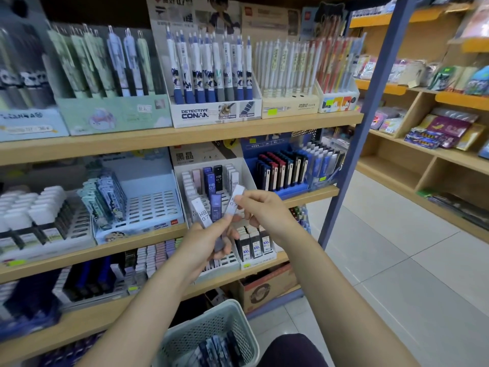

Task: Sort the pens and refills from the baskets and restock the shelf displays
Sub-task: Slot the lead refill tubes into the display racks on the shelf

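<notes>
Refill cases [203,213] fanned loosely in the left hand [209,241] could slip; the right hand [260,207] pinched one case [236,198] at centre frame.

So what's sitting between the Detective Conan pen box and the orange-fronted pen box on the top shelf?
In the head view, one cream display box of white pens stands between the Detective Conan box and the orange-fronted box, with nothing else between them.

Pale tiled floor [397,274], wooden shelving [436,154], blue upright post [370,102] between
</notes>
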### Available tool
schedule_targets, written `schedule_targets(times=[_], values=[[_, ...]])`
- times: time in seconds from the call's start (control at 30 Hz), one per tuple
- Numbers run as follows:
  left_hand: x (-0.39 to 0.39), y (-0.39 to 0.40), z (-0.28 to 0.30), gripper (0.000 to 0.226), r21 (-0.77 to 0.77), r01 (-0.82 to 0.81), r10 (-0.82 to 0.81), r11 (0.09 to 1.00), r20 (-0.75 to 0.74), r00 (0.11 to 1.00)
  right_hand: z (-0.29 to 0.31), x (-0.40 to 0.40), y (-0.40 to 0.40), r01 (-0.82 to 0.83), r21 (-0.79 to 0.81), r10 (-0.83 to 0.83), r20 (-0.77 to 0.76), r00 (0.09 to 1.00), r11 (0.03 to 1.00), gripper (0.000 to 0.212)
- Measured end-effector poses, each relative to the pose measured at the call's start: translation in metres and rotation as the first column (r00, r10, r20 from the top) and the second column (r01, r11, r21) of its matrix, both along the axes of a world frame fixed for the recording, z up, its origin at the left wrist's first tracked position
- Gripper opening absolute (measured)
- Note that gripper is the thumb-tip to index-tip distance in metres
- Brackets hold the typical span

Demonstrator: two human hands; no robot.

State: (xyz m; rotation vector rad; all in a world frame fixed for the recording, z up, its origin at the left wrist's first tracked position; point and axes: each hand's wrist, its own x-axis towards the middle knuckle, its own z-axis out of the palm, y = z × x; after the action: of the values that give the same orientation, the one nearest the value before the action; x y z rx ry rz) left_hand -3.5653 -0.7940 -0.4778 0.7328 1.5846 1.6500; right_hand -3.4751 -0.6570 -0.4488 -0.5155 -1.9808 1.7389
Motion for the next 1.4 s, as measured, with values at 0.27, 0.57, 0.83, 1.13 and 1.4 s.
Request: schedule_targets(times=[0.27, 0.57, 0.83, 1.13, 1.4], values=[[0.005, -0.007, 0.004, 0.031, -0.006, -0.026, 0.026, 1.000, -0.066, 0.998, 0.001, 0.003, -0.003, -0.078, -0.170, 0.052, -0.152, 0.987, 0.982, 0.025], [0.004, -0.009, 0.011, 0.023, -0.017, -0.058, 0.056, 0.998, -0.104, 0.993, 0.004, -0.004, 0.005, -0.066, -0.209, 0.029, -0.175, 0.984, 0.976, 0.025], [-0.012, -0.011, 0.003, 0.021, -0.113, -0.142, 0.125, 0.983, -0.145, 0.981, 0.010, -0.018, 0.026, 0.051, -0.301, -0.121, -0.219, 0.968, 0.952, 0.024], [-0.019, 0.000, -0.007, 0.027, -0.098, -0.099, 0.089, 0.990, -0.105, 0.991, -0.007, -0.044, 0.045, 0.106, -0.158, -0.120, -0.082, 0.989, 0.982, 0.033], [-0.025, 0.003, -0.010, 0.039, -0.088, -0.042, 0.040, 0.995, -0.025, 0.999, -0.007, -0.054, 0.050, 0.113, -0.024, -0.112, 0.044, 0.993, 0.993, 0.032]])
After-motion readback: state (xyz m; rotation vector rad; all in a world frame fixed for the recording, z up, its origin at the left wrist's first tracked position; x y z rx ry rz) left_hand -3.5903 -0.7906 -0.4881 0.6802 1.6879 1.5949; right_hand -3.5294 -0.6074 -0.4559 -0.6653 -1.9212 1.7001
